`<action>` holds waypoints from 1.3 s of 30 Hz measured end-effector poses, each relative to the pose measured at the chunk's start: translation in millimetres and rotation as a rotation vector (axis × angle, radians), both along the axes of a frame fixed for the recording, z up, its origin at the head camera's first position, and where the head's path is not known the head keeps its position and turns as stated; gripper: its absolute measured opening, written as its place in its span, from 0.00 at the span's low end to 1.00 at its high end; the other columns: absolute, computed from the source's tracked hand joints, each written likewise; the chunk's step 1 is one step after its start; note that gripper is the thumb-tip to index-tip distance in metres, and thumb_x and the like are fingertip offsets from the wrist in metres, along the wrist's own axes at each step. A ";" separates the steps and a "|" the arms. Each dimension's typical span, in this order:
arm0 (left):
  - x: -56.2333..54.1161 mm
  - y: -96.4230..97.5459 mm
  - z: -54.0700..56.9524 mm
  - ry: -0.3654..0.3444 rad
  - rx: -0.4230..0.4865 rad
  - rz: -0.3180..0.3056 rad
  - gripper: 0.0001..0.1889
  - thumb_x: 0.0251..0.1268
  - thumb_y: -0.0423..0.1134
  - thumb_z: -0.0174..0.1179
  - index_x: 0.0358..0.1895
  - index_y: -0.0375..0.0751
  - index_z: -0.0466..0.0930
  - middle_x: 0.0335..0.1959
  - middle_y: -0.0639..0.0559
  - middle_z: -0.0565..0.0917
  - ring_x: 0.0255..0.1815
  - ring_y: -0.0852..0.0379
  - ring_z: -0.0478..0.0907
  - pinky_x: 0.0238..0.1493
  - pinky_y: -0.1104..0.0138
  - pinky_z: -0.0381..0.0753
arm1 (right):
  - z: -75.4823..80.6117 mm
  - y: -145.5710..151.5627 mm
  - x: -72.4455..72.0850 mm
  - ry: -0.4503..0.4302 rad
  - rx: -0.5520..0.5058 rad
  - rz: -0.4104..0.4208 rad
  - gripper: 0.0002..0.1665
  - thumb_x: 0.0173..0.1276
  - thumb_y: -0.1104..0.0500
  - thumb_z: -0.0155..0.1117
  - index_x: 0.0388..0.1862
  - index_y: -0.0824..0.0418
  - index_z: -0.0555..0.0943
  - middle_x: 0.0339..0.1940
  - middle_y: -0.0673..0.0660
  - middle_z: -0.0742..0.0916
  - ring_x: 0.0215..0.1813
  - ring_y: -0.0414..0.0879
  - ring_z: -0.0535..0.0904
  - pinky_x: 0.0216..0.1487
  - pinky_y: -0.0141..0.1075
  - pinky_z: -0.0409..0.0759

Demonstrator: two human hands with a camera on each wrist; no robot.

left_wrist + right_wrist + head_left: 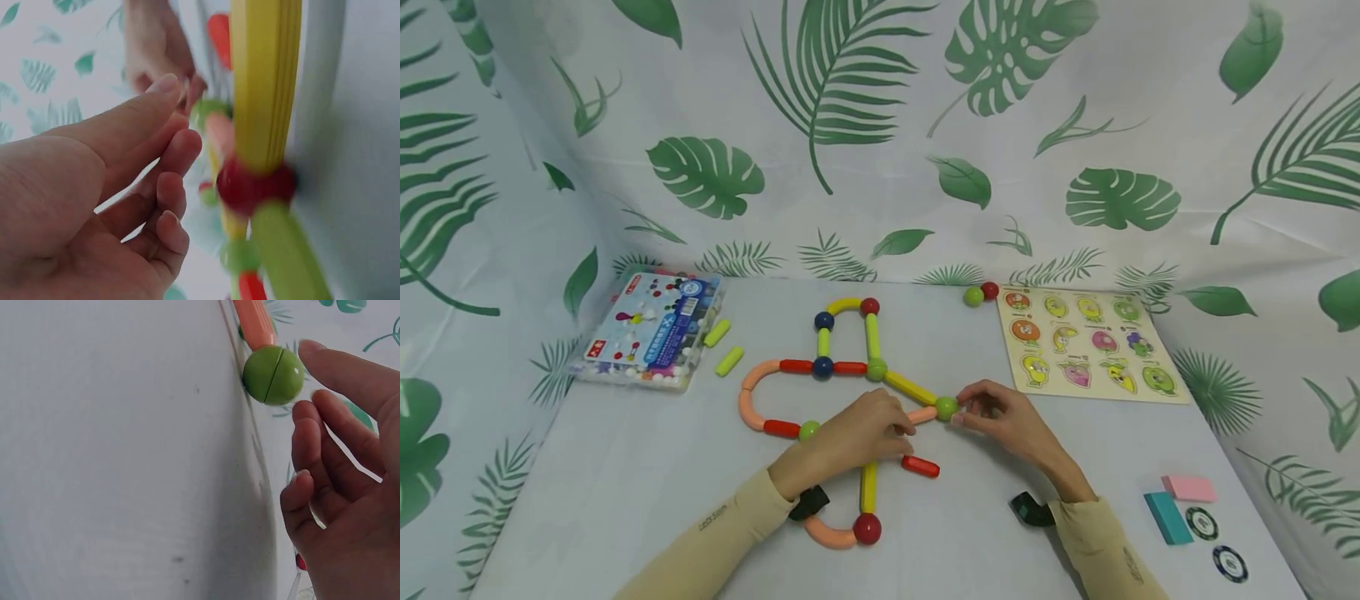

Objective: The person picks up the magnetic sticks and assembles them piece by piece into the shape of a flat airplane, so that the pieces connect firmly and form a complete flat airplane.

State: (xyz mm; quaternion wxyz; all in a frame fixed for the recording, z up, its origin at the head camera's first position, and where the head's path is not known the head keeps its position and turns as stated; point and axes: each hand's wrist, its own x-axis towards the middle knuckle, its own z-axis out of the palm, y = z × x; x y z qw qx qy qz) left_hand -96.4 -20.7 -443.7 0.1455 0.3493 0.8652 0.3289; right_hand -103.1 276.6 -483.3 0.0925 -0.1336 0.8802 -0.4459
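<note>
A flat figure of magnetic rods and balls lies on the table. My right hand (1011, 421) is at its right corner beside a green ball (946, 407), where a yellow rod (910, 387) and an orange rod (921, 415) meet. In the right wrist view the thumb and fingers are parted next to that green ball (274, 375); whether they touch it I cannot tell. My left hand (863, 429) hovers over the middle of the figure and hides part of it. Its fingers bend loosely with nothing between them, near a red ball (256, 187) in the left wrist view.
A loose red rod (921, 466) lies near the left hand. A box of magnetic pieces (647, 329) stands at the left, beside two loose green rods (729, 361). A fruit picture board (1093, 346) is at the back right. Teal (1168, 518) and pink blocks (1189, 488) lie front right.
</note>
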 end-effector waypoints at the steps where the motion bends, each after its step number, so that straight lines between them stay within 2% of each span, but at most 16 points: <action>1: -1.4 -7.3 1.0 0.003 0.017 0.024 0.12 0.64 0.45 0.71 0.48 0.46 0.91 0.38 0.59 0.86 0.44 0.59 0.76 0.45 0.71 0.75 | 0.8 -1.3 1.2 0.006 0.000 -0.008 0.18 0.63 0.45 0.75 0.49 0.44 0.82 0.37 0.48 0.83 0.39 0.44 0.77 0.39 0.31 0.76; 3: -4.0 -23.7 2.0 -0.006 0.046 0.080 0.13 0.64 0.45 0.71 0.48 0.45 0.90 0.39 0.58 0.86 0.45 0.57 0.77 0.47 0.68 0.76 | 2.7 -4.2 4.1 0.010 -0.003 -0.017 0.17 0.63 0.45 0.76 0.48 0.44 0.82 0.36 0.48 0.82 0.38 0.43 0.77 0.38 0.31 0.75; 7: -9.3 -56.4 -1.3 -0.030 0.082 0.166 0.14 0.62 0.45 0.73 0.48 0.44 0.90 0.42 0.55 0.88 0.48 0.57 0.78 0.51 0.63 0.78 | 4.8 -11.7 11.5 0.009 -0.014 0.020 0.17 0.62 0.46 0.76 0.47 0.46 0.83 0.35 0.48 0.83 0.38 0.43 0.76 0.38 0.31 0.75; 10: -13.1 -74.5 -4.9 -0.057 0.089 0.195 0.15 0.62 0.45 0.73 0.49 0.44 0.90 0.44 0.53 0.88 0.47 0.57 0.78 0.49 0.64 0.78 | 4.7 -17.2 18.5 0.014 -0.024 0.051 0.16 0.62 0.46 0.77 0.46 0.48 0.84 0.34 0.48 0.82 0.38 0.43 0.76 0.39 0.31 0.75; 13: -15.9 -83.7 -6.8 -0.087 0.077 0.202 0.16 0.61 0.46 0.73 0.50 0.44 0.89 0.45 0.54 0.87 0.47 0.57 0.79 0.48 0.65 0.79 | 4.7 -22.4 26.8 0.030 -0.026 0.071 0.16 0.61 0.47 0.78 0.45 0.48 0.84 0.33 0.47 0.82 0.38 0.43 0.76 0.39 0.32 0.74; 17: -17.2 -88.2 -9.2 -0.119 0.048 0.167 0.16 0.60 0.47 0.73 0.50 0.46 0.90 0.44 0.56 0.87 0.49 0.57 0.78 0.50 0.65 0.78 | 4.2 -33.2 37.0 0.031 0.005 0.136 0.17 0.60 0.45 0.78 0.46 0.46 0.84 0.34 0.46 0.83 0.38 0.43 0.77 0.39 0.34 0.74; 24: -16.9 -87.8 -15.6 -0.105 0.022 0.103 0.15 0.58 0.46 0.75 0.48 0.47 0.90 0.41 0.59 0.87 0.45 0.58 0.78 0.50 0.65 0.78 | -0.4 -46.7 43.8 0.020 0.061 0.241 0.20 0.58 0.43 0.78 0.47 0.43 0.83 0.41 0.40 0.84 0.42 0.41 0.77 0.44 0.30 0.77; 30: -16.2 -87.5 -16.6 -0.109 -0.001 0.090 0.13 0.58 0.45 0.75 0.46 0.49 0.90 0.38 0.61 0.86 0.43 0.58 0.78 0.48 0.66 0.78 | -4.7 -46.0 43.2 0.037 0.105 0.268 0.17 0.61 0.45 0.76 0.48 0.40 0.83 0.40 0.38 0.84 0.41 0.38 0.77 0.44 0.29 0.77; 34: -16.6 -87.7 -17.9 -0.110 -0.013 0.081 0.12 0.59 0.45 0.74 0.45 0.50 0.90 0.37 0.63 0.85 0.42 0.59 0.77 0.46 0.67 0.77 | -2.0 -46.5 43.8 0.049 0.120 0.281 0.16 0.63 0.50 0.77 0.48 0.41 0.83 0.42 0.38 0.84 0.42 0.38 0.77 0.45 0.30 0.78; 39: -16.3 -86.9 -18.8 -0.115 -0.027 0.085 0.12 0.59 0.46 0.75 0.45 0.51 0.90 0.35 0.66 0.83 0.40 0.61 0.75 0.45 0.68 0.76 | 4.3 -36.5 40.7 0.014 0.107 0.262 0.16 0.64 0.53 0.76 0.49 0.39 0.83 0.42 0.39 0.84 0.42 0.39 0.77 0.44 0.31 0.77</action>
